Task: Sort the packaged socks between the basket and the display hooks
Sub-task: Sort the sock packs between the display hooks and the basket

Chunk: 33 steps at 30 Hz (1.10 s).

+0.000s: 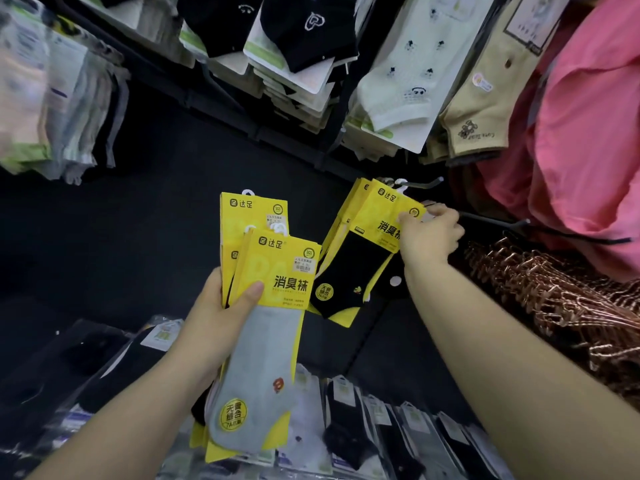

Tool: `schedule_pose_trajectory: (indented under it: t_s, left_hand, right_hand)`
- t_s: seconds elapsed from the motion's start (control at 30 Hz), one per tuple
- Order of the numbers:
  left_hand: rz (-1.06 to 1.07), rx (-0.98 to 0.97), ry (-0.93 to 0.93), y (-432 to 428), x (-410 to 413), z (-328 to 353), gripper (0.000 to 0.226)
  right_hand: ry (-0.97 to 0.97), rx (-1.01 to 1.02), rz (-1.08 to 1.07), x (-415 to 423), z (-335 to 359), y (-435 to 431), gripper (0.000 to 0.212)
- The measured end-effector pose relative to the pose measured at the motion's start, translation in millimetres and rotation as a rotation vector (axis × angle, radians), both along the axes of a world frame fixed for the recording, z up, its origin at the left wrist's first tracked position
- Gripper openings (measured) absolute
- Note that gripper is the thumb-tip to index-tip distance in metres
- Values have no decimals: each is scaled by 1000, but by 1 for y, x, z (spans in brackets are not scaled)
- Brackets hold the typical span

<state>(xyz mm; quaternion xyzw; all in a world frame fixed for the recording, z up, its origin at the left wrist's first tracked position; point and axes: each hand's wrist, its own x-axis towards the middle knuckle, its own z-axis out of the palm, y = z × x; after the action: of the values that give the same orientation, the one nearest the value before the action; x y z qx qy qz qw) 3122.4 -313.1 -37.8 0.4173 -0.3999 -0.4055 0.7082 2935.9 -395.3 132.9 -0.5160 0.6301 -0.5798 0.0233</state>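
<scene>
Fingers [441, 213] of the right hand [429, 237] pinch the top corner of the black-sock pack [349, 271] hanging at the display hook [420, 184], seemingly steadying it there, while the left hand [214, 317], below-left of that hook, clamps the grey-sock packs [266, 344] awaiting sorting.

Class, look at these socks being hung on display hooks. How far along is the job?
Done: a few yellow-carded packs appear to hang on the hook. In hand: the right hand pinches the front black sock pack there. Left: the left hand grips a stack of packs, grey sock in front, not yet hung.
</scene>
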Motion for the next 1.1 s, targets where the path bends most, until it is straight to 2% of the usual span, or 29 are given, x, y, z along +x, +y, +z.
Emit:
schedule_pose_trajectory:
  t_s: [0.03, 0.1, 0.2, 0.3, 0.4, 0.53, 0.7, 0.77, 0.93, 1.1]
  left_hand:
    - [-6, -3, 14, 0, -1, 0, 15]
    - [-32, -13, 39, 1, -4, 2, 17]
    - [-77, -46, 72, 6, -8, 4, 34]
    - [-103, -76, 58, 9, -7, 5, 49]
    - [-149, -109, 79, 9, -5, 6, 55]
    - [-203, -77, 175, 5, -8, 4, 35]
    - [-99, -90, 86, 1, -15, 0, 17]
    - [-49, -89, 33, 1, -17, -1, 15]
    - [7, -81, -28, 1, -15, -1, 14]
    - [21, -73, -1, -1, -7, 0, 15]
  right_hand:
    - [52, -1, 74, 7, -9, 10, 34]
    - [144, 111, 378, 23, -32, 34, 22]
    - [262, 279, 665, 43, -58, 62, 34]
    - [231, 216, 654, 48, -65, 64, 42]
    - [167, 206, 693, 44, -59, 61, 31]
    - [93, 238, 761, 35, -53, 59, 34]
    - [50, 183, 753, 25, -55, 61, 37]
    - [-13, 148, 724, 23, -58, 63, 36]
    - [-159, 182, 700, 21, -58, 64, 9]
    - [-247, 215, 701, 11, -52, 63, 10]
